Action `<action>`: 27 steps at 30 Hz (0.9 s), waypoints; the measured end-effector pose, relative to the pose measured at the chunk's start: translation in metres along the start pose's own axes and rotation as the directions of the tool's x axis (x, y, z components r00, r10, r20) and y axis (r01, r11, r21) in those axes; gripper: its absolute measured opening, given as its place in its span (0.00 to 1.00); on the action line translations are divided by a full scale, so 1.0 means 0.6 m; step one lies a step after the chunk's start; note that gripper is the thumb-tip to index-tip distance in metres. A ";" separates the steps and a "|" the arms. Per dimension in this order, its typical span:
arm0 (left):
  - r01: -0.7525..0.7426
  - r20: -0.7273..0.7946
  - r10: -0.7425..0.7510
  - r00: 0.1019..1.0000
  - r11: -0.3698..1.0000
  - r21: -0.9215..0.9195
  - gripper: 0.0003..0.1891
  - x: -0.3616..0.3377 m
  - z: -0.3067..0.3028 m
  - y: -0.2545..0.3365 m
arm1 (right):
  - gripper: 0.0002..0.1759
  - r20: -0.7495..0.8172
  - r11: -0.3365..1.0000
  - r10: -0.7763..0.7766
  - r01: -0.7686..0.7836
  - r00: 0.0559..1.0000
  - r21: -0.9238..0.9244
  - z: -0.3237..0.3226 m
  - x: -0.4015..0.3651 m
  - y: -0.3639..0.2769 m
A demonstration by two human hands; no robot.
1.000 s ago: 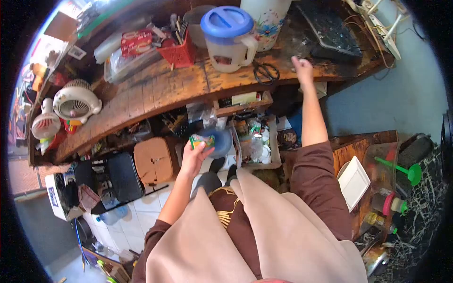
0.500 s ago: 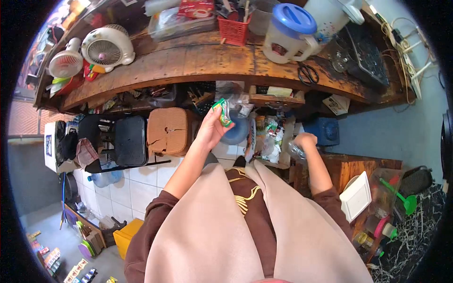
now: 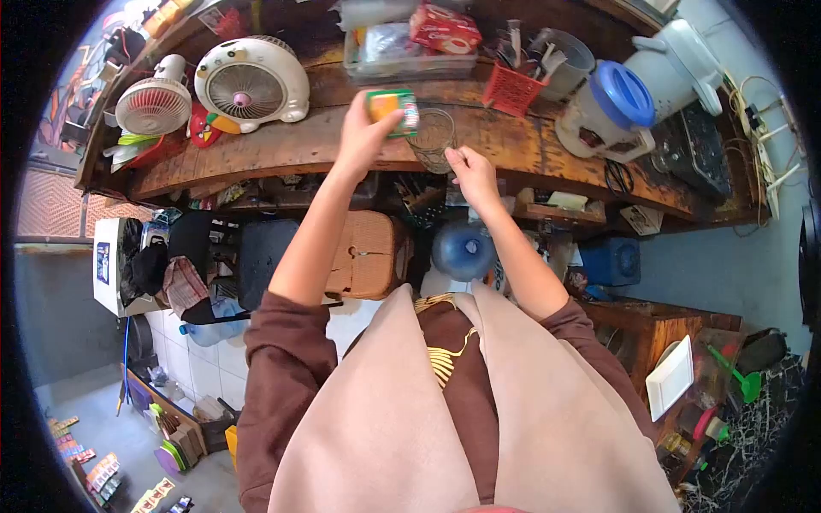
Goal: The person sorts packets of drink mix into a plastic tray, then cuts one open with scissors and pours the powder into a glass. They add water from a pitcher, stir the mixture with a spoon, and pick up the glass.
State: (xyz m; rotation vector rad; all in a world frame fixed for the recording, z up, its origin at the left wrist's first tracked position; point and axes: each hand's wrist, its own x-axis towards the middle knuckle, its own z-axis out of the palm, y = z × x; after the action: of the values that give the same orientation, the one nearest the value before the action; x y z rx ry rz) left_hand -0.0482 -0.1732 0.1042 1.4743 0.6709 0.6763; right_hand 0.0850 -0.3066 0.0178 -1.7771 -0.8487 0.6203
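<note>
My left hand [image 3: 359, 141] is closed on a green and yellow sachet [image 3: 395, 109], gripped between thumb and fingers above the wooden counter [image 3: 282, 141]. To its right, my right hand [image 3: 473, 175] pinches the near side of a clear glass [image 3: 434, 132] that overlaps the counter's front part. Wood shows through the glass, and its mouth faces up toward me. The sachet is close to the left rim of the glass.
Two fans [image 3: 250, 84] stand at the counter's left. Behind are a clear plastic box [image 3: 410, 67] and a red basket [image 3: 511, 90] of utensils; a blue-lidded pitcher [image 3: 605, 115] is at right. Below the counter are a brown stool [image 3: 363, 255] and a blue water jug [image 3: 463, 250].
Both hands have moved up to the counter. The sachet rose with my left hand; my right hand brought the glass up and left from beside the low shelves. The view has shifted left.
</note>
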 end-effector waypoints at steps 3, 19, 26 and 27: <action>-0.374 0.224 0.305 0.925 0.644 0.667 0.20 0.055 -0.011 -0.006 | 0.25 -0.059 0.996 -0.084 0.083 0.995 -0.019 0.045 0.028 0.007; -0.657 0.622 0.223 0.750 0.348 0.668 0.21 0.160 -0.024 -0.006 | 0.21 -0.123 0.967 -0.010 0.041 0.992 0.250 0.084 0.084 0.020; -0.713 0.699 0.143 0.701 0.175 0.679 0.15 0.170 -0.012 -0.033 | 0.17 -0.035 0.975 0.031 -0.022 0.999 0.222 0.072 0.086 0.011; -0.734 0.700 0.234 0.675 0.109 0.671 0.13 0.164 -0.008 -0.030 | 0.17 -0.036 0.975 0.034 -0.025 0.999 0.222 0.071 0.085 0.013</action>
State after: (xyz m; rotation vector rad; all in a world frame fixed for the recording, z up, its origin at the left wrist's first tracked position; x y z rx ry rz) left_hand 0.0126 -0.0953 0.0872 3.0253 0.0647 0.3619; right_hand 0.0868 -0.2436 -0.0051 -1.5966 -0.6992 0.6706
